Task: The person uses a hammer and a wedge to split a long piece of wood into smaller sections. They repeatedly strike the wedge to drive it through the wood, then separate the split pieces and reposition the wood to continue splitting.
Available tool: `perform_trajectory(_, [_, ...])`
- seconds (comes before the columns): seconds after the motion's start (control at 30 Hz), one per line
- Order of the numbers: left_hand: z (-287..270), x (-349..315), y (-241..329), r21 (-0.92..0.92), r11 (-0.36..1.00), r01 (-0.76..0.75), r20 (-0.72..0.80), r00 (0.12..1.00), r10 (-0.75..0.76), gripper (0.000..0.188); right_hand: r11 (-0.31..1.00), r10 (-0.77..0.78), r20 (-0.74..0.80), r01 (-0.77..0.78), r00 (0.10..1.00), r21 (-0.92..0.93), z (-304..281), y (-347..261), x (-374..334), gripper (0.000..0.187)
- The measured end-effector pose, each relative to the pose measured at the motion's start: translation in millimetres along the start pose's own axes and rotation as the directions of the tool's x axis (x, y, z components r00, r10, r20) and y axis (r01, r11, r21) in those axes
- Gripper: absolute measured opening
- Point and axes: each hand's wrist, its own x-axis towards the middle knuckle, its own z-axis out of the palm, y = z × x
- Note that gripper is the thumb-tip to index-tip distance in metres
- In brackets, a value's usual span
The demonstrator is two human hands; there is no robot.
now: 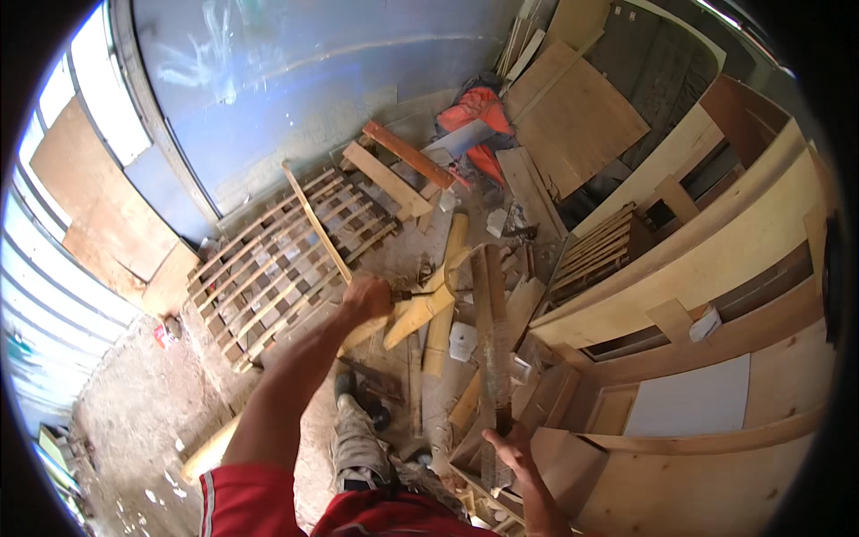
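At the centre of the frame, gripped a dark slender tool (pixel 420 293) in the left hand (pixel 367 300), fingers closed tight round its handle, arm stretched out from the lower left. Could not tell the tool's kind; saw only its thin shaft reaching right toward the top of a narrow weathered plank (pixel 489 331). Held that plank on end with the right hand (pixel 512 445) at lower centre, fingers wrapped round its lower part, thumb on the near face. Stood it among loose offcuts on the dusty floor (pixel 134 403), just right of a pale shoe (pixel 358 438) and just left of a big pale wooden frame (pixel 716 259) filling the right side. Noted a slatted lattice panel (pixel 286 259) lying flat at left centre, well apart from the plank, with an orange cloth (pixel 474 112) and leaning plywood sheets (pixel 582 116) toward the upper right. Judged the step as working the tool against the plank's upper end while bracing it from below, probably prying or pulling something out, though contact there looked too small to confirm. Judged the next move to call for a firm hold low on the plank, a steady pull on the handle, and feet clear of the scattered scraps.
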Motion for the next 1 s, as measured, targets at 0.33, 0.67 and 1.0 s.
perform_trajectory(0.33, [-14, 2, -3, -0.076, 0.996, 0.042, 0.032, 0.999, -0.04, 0.024, 0.773, -0.359, -0.399, 0.508, 0.844, 0.379, 2, -5, 19, 0.043])
perform_trajectory(0.67, [5, -5, -11, -0.105, 0.991, 0.08, 0.018, 0.997, -0.078, 0.026, 0.916, -0.166, -0.233, 0.238, 0.958, 0.323, -22, -52, 20, 0.028])
perform_trajectory(1.0, [1, 11, -17, -0.093, 0.993, 0.075, 0.002, 0.997, -0.075, 0.025, 0.974, 0.109, 0.166, -0.072, 0.98, -0.213, 6, 20, 41, 0.046])
